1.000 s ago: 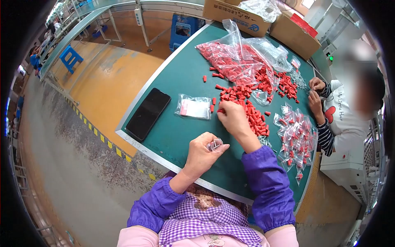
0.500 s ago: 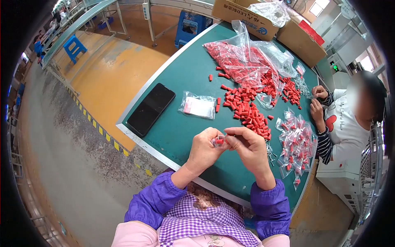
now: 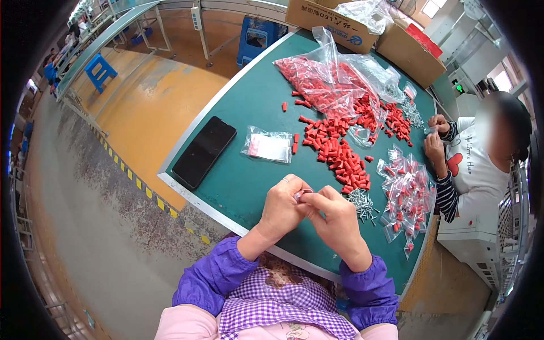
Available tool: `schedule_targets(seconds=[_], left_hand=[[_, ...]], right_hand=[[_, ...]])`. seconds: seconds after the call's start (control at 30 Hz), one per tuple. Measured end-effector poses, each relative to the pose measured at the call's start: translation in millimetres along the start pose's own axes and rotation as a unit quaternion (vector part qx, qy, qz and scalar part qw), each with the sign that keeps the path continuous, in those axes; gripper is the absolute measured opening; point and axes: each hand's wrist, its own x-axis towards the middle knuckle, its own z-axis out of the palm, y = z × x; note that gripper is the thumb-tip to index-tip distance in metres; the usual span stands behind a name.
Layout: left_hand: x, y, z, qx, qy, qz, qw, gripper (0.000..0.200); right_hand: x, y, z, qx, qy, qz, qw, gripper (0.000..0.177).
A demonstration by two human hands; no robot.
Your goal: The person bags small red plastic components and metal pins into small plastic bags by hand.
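My left hand (image 3: 281, 207) is closed on a small clear plastic bag (image 3: 298, 195), only a bit of which shows between the fingers. My right hand (image 3: 333, 218) touches it from the right, its thumb and fingers pinched at the bag's opening; whatever they hold is hidden. Just beyond the hands lies a heap of red caps (image 3: 340, 156). Beside my right hand is a pile of silver screws (image 3: 362, 205). Filled bags with red pieces (image 3: 405, 198) lie farther right. A packet of clear bags (image 3: 269, 145) rests flat left of the red heap.
A black phone (image 3: 204, 152) lies near the left edge of the green table (image 3: 238, 192). Large plastic bags of red caps (image 3: 323, 79) and cardboard boxes (image 3: 331, 25) are at the back. A co-worker (image 3: 476, 153) handles something small at the right edge.
My right hand has moved left and down against my left hand, uncovering more of the screws. The red piece seen in the small bag is now mostly covered by fingers.
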Motion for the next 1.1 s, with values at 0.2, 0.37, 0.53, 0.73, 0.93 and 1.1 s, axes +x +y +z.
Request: schedule_targets(seconds=[0.2, 0.37, 0.53, 0.73, 0.93, 1.1], left_hand=[[-1.6, 6.3, -0.4, -0.091, -0.057, -0.041, 0.993, 0.023], [2.3, 22.5, -11.6, -0.311, -0.15, -0.177, 0.922, 0.022], [-1.0, 9.4, -8.5, -0.319, -0.158, -0.191, 0.915, 0.016], [-5.1, 14.9, -1.5, -0.431, -0.054, -0.226, 0.872, 0.014], [-10.0, 13.1, 4.6, -0.461, -0.067, -0.237, 0.853, 0.015], [-9.0, 16.4, 4.8, -0.398, -0.038, -0.199, 0.895, 0.021]], right_hand=[[0.1, 17.3, -14.9, 0.113, 0.002, 0.011, 0.994, 0.009], [-1.7, 24.5, -32.6, 0.117, -0.013, 0.021, 0.993, 0.008], [-5.9, 37.9, -33.3, 0.192, -0.027, 0.029, 0.981, 0.012], [-13.3, 36.4, -22.7, 0.342, 0.08, 0.125, 0.928, 0.017], [-21.9, 40.3, -3.2, 0.365, 0.137, 0.117, 0.913, 0.012], [-21.3, 46.3, -11.5, 0.306, 0.132, 0.118, 0.935, 0.007]])
